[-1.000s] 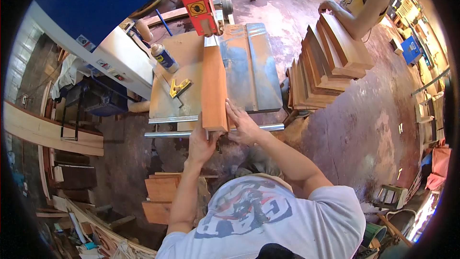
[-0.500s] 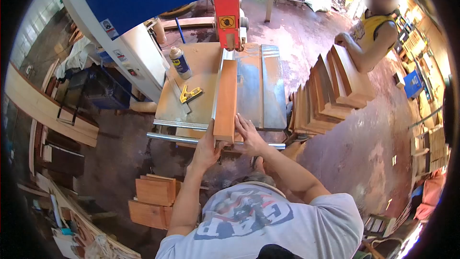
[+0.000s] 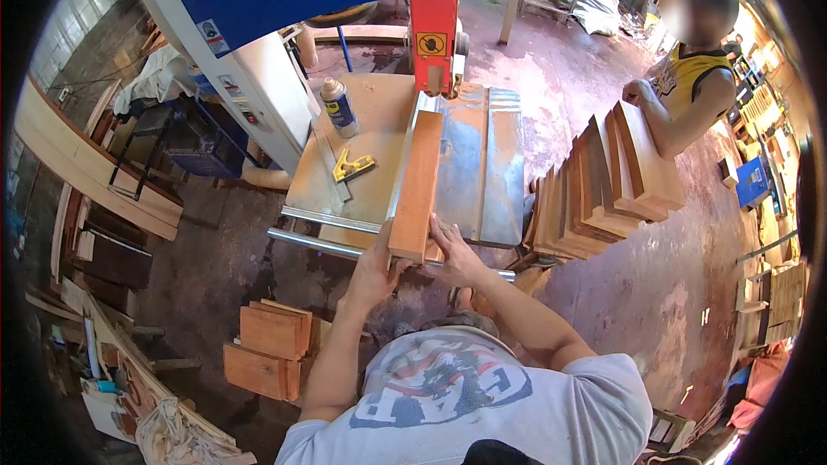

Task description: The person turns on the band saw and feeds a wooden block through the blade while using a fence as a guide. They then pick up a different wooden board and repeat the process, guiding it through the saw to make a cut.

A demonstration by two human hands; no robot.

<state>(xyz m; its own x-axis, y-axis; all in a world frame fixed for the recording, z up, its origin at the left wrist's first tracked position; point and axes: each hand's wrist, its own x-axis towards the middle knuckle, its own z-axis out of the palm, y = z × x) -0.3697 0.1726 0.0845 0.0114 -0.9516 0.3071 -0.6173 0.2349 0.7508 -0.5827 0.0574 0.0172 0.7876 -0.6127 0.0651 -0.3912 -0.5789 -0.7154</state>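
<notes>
A long reddish-brown wooden board [image 3: 417, 189] lies on the band saw's table [image 3: 379, 103], its far end close to the red blade guard [image 3: 432, 39]. My left hand [image 3: 374, 275] grips the near left side of the board, its fingers partly hidden beneath. On the opposite side, my right hand [image 3: 455, 254] is closed against the near right edge, fingertips on the wood. A metal fence [image 3: 401, 185] runs along the board's left side. The blade itself cannot be made out.
A spray can [image 3: 338, 108] and a yellow-headed combination square [image 3: 351, 165] rest left of the fence. Stacked boards [image 3: 594, 189] stand at right, where another person [image 3: 693, 86] leans an arm. Cut wood blocks [image 3: 271, 344] sit low at left.
The view has shifted a little, so the saw and the stack appear further right. Both hands stay on the board, and any movement of it along the table is hard to tell.
</notes>
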